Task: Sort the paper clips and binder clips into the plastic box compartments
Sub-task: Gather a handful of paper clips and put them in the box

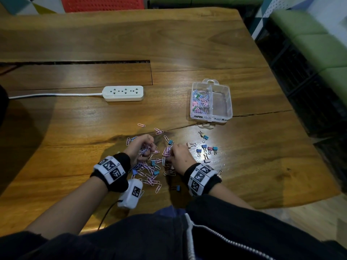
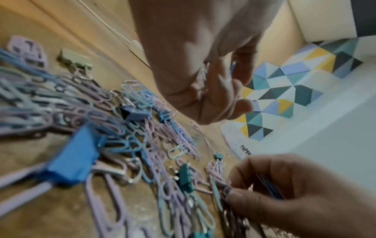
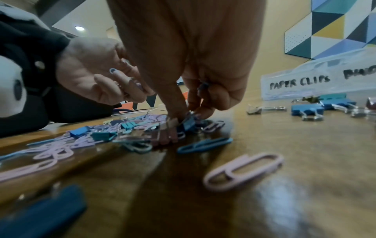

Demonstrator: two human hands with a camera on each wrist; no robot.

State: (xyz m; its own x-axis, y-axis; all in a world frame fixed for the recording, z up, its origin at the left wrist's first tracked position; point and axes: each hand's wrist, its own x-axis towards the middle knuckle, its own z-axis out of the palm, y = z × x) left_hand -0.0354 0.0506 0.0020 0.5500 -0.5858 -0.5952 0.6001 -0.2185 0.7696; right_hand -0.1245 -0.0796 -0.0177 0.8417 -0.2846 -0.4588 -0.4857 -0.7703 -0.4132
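A heap of pink, lilac and blue paper clips [image 1: 150, 171] mixed with a few blue binder clips [image 1: 155, 173] lies on the wooden table in front of me. My left hand [image 1: 148, 149] hovers over the heap's far side, its fingers curled round a bunch of paper clips [image 2: 205, 72]. My right hand [image 1: 170, 154] reaches down into the heap, holds paper clips [image 3: 203, 86] in its curled fingers and pinches at more with thumb and forefinger [image 3: 179, 112]. The clear plastic box [image 1: 228, 102] stands far right; its left compartment holds paper clips [image 1: 201, 102], its right one looks bare.
Several binder clips [image 1: 208, 148] lie spread to the right of my right hand, one more [image 1: 177, 188] near the front edge. A white power strip [image 1: 123, 93] with its cable sits at the back left. The table's right edge runs past the box.
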